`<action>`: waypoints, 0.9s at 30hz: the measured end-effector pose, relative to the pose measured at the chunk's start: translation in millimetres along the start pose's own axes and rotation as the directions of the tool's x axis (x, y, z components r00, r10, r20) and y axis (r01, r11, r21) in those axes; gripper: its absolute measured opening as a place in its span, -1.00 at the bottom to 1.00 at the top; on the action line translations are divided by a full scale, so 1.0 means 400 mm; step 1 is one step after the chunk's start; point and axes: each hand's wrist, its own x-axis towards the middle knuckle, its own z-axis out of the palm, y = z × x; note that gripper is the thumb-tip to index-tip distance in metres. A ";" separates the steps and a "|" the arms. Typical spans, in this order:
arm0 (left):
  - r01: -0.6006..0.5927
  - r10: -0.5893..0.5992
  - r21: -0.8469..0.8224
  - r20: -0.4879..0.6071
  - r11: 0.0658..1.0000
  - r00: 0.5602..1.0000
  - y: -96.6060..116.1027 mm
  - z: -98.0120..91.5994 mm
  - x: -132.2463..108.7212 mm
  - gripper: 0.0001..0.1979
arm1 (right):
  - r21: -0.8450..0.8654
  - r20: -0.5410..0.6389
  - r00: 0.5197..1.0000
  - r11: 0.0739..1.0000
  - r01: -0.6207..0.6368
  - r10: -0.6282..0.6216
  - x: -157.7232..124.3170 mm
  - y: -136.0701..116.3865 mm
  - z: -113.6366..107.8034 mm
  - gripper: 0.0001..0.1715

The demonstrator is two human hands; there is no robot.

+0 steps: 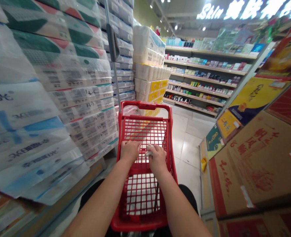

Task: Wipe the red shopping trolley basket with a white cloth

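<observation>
A red plastic shopping basket (pixel 147 180) with grid walls stands in front of me, between my legs. My left hand (pixel 130 150) is over the left side of the basket, its fingers curled closed; whatever they may hold is hidden. Close beside it, my right hand (pixel 158 157) pinches a small crumpled white tissue (pixel 149 150) between thumb and fingers. Both forearms reach over the near part of the basket. A thin dark rod (pixel 156 197) shows at the basket's lower right.
Tall stacks of wrapped paper packs (pixel 86 69) line the left. Cardboard cartons (pixel 264 158) are piled on the right. A grey pole (pixel 114 49) rises by the basket's far left corner. Tiled floor (pixel 187 151) leads to shelves (pixel 202 79) of small boxes and bottles.
</observation>
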 end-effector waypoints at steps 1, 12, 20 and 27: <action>0.000 0.000 0.002 0.001 1.000 1.000 0.001 0.000 0.001 -0.65 | 0.020 -0.009 1.000 1.000 0.005 -0.005 0.002 0.002 -0.002 -0.61; 0.007 -0.007 0.016 0.010 1.000 1.000 0.005 -0.008 0.011 -0.63 | 0.069 -0.090 0.995 0.996 0.049 -0.043 0.015 -0.008 0.000 -0.64; 0.027 -0.027 0.009 0.020 1.000 0.999 0.006 -0.005 0.021 -0.63 | -0.056 -0.074 0.994 0.995 -0.084 0.079 0.026 -0.002 -0.006 -0.61; 0.032 -0.032 -0.017 0.028 0.999 0.999 0.006 -0.004 0.024 -0.63 | 0.037 -0.075 0.996 0.998 -0.048 0.051 0.029 0.011 -0.003 -0.59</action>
